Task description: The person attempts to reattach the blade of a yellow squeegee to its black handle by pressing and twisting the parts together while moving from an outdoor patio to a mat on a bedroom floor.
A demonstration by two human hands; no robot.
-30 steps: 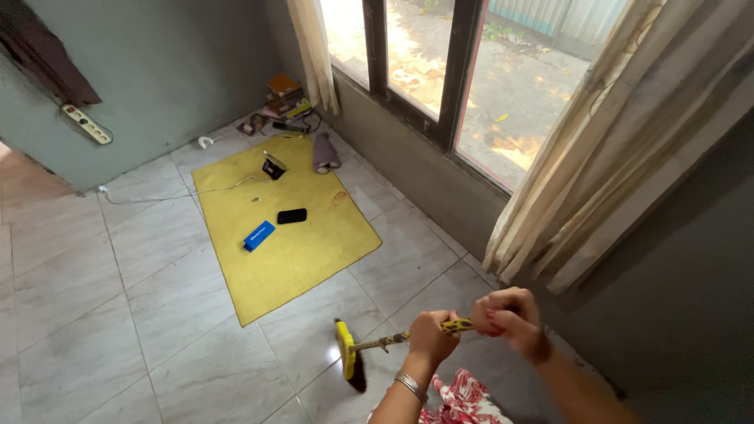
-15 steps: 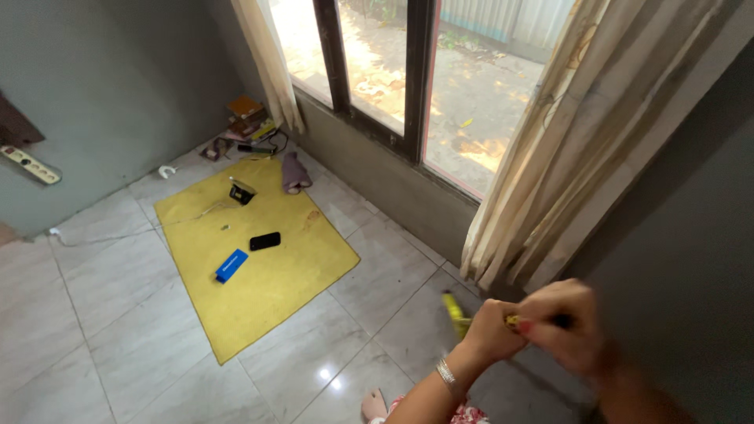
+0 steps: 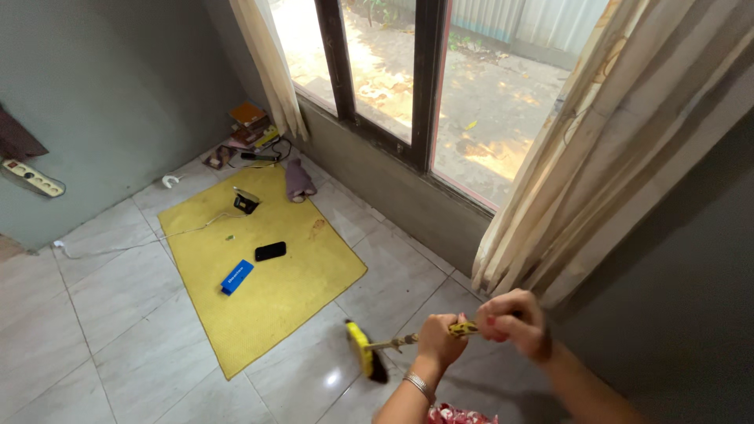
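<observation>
Both my hands grip the thin handle of a broom (image 3: pixel 393 342) with a yellow head (image 3: pixel 360 349) and dark bristles that rest on the grey tiled floor. My left hand (image 3: pixel 437 341) holds the handle lower down and wears a silver bangle. My right hand (image 3: pixel 512 321) closes around the handle's upper end. The broom head lies just off the near corner of a yellow mat (image 3: pixel 263 267).
On the mat lie a black phone (image 3: pixel 270 251), a blue box (image 3: pixel 236 277), a small dark stand (image 3: pixel 247 202) and a rolled cloth (image 3: pixel 298 180). Books and cables (image 3: pixel 250 129) sit in the far corner. A power strip (image 3: pixel 32 178) hangs on the left wall. Cream curtains (image 3: pixel 597 149) flank the window.
The broom head swept from near the wall under the curtain back left toward the mat's corner. My hands shifted left with it.
</observation>
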